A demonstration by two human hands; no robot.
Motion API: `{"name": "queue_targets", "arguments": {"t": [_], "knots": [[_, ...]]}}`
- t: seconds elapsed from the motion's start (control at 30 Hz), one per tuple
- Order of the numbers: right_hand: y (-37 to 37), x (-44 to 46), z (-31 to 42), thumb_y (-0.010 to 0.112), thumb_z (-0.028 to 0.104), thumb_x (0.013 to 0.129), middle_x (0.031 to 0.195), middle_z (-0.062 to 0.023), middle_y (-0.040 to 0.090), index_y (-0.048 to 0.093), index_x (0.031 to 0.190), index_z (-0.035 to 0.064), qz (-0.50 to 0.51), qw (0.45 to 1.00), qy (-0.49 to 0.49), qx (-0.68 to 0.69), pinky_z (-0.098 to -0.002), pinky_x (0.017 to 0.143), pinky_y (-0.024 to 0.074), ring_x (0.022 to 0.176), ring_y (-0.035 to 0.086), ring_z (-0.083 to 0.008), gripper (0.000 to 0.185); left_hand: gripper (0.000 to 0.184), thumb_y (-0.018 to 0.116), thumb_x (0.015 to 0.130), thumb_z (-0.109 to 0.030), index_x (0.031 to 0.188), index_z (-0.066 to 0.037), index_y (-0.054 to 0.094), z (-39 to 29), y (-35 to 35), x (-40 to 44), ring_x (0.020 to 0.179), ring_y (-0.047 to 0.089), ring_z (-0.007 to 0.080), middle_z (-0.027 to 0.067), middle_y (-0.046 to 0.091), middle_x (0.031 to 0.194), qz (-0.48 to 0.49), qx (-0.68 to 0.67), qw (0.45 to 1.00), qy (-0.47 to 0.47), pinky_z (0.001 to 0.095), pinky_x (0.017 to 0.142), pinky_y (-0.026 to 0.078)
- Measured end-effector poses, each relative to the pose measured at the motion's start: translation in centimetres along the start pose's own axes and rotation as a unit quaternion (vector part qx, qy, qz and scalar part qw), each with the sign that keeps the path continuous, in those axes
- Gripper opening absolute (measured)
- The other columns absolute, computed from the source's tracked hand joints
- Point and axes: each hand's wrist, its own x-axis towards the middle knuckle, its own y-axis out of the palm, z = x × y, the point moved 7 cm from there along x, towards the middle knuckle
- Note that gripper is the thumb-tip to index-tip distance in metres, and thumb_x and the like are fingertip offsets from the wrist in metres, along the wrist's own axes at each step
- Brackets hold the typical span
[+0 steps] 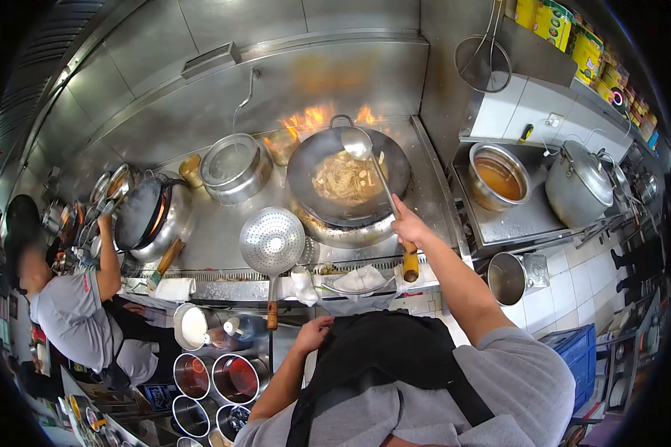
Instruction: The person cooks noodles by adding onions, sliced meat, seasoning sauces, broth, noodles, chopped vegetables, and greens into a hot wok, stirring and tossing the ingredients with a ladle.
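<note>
In the head view my right hand (412, 225) is closed around the long handle of a ladle (356, 143). The handle's wooden end sticks out below my fist, and the metal bowl is over the far right side of a wok (389, 167). Noodle-like strips of food in brown sauce (347, 179) lie in the wok, with flames (311, 119) rising behind it. My left hand (313, 334) is low beside my black apron, near the counter's front edge, with loosely bent fingers and nothing visible in it. A perforated skimmer (272, 240) lies left of the wok, its wooden handle overhanging the edge.
A lidded pot (231, 167) stands left of the wok. To the right are a pot of brown liquid (499, 175) and a large lidded pot (578, 186). Several sauce containers (235, 376) stand low left. A co-worker (74, 316) works at another steaming wok (138, 216).
</note>
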Motion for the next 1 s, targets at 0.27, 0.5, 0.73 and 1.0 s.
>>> {"name": "queue_targets", "arguments": {"t": [0.27,0.5,0.73,1.0], "knots": [[-1.0,2.6,-1.2,0.054,-0.004,0.085,0.073,-0.0055,0.05,0.016,0.158,0.0195,-0.038,0.997,-0.027,0.057,-0.0328,0.05,0.0458,0.053,0.048,-0.0155,0.086,0.038,0.056,0.086,-0.002,0.123,-0.006,0.062,4.6,0.4,-1.8,0.1,0.069,0.0227,0.011,0.072,0.107,0.028,0.008,0.999,-0.043,0.0344,0.085,0.053],[-2.4,-2.9,-1.8,0.053,0.0,0.084,0.086,-0.0148,0.062,0.02,0.157,0.0229,0.031,0.987,-0.032,-0.155,-0.0347,0.053,0.0498,0.057,0.057,-0.0191,0.084,0.038,0.055,0.087,-0.007,0.124,-0.008,0.063,4.4,0.4,-4.7,0.091,0.071,0.0238,0.0144,0.073,0.1,0.018,-0.025,0.998,-0.058,0.0354,0.08,0.054],[0.6,-0.4,-3.1,0.053,0.0,0.085,0.089,-0.0131,0.061,0.018,0.157,0.023,0.055,0.998,-0.008,0.011,-0.0339,0.05,0.048,0.056,0.053,-0.0177,0.083,0.042,0.054,0.086,-0.002,0.129,-0.005,0.058,6.5,-0.8,-5.2,0.09,0.071,0.0229,0.0176,0.072,0.1,0.069,0.04,0.987,-0.138,0.0323,0.076,0.055],[1.9,-3.9,0.4,0.052,-0.002,0.086,0.076,-0.0051,0.05,0.014,0.158,0.0237,0.058,0.998,-0.016,-0.027,-0.0328,0.046,0.0451,0.051,0.048,-0.0134,0.086,0.045,0.047,0.086,0.005,0.13,0.0,0.054,5.4,-2.2,-4.3,0.093,0.07,0.0236,0.018,0.069,0.11,-0.002,-0.075,0.993,-0.09,0.0329,0.077,0.055]]}}
